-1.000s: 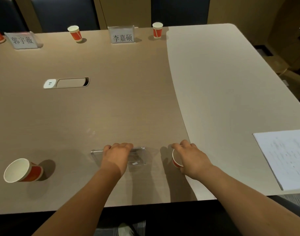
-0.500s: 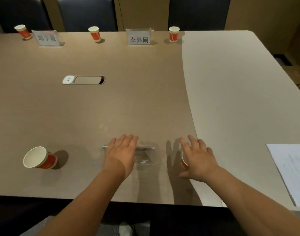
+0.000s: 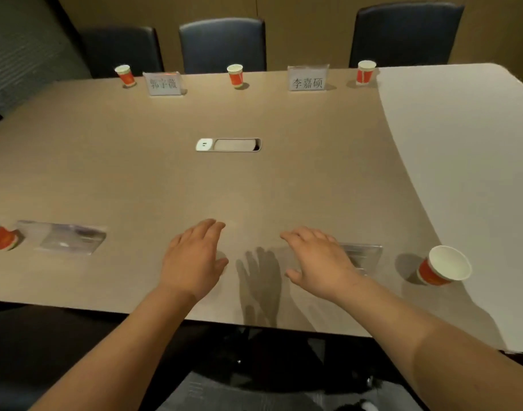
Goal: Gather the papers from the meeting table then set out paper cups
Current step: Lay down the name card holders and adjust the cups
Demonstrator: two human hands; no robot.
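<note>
Now both hands, left hand and right hand, hover with fingers spread, the cup released.

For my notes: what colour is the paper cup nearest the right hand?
Red-orange outside, white inside and rim; paper cup, head view.

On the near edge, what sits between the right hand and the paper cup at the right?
In the head view, a clear name-card holder lies between the right hand and the paper cup, partly under the hand.

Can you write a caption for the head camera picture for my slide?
Two open hands hover over a meeting table set with paper cups.
</note>
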